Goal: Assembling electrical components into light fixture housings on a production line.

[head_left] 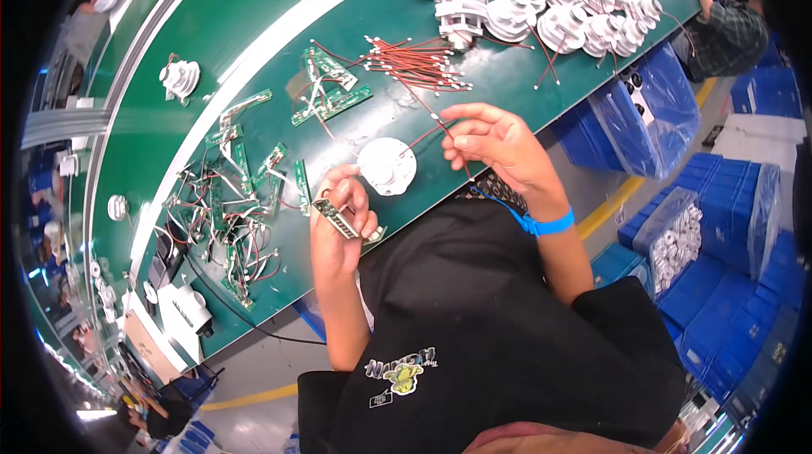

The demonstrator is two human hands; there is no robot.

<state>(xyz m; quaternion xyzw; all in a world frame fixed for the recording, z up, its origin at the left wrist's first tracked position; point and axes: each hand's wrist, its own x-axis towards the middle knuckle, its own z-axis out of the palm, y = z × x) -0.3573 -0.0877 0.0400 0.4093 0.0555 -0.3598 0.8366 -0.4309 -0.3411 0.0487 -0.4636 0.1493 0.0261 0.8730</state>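
My left hand (345,200) is closed around a small green circuit board (337,218), its fingertips at the edge of a white round plastic housing (386,168). A thin red wire (420,143) runs from that housing toward my right hand (499,145). There the thumb and fingers pinch a thin dark wire (458,163) that hangs below them. A blue band circles the right wrist. Just beyond the housing lies a bundle of red wires (414,63) with pale ends. Several green circuit boards (331,105) rest left of that bundle.
A tangle of wired circuit boards (239,171) covers the bench's left part. Many white housings (562,27) crowd its right end. Beyond the near edge stand blue bins (651,128) and crates (719,209). A white device (186,309) sits at the left end; another person (727,35) is at the far right.
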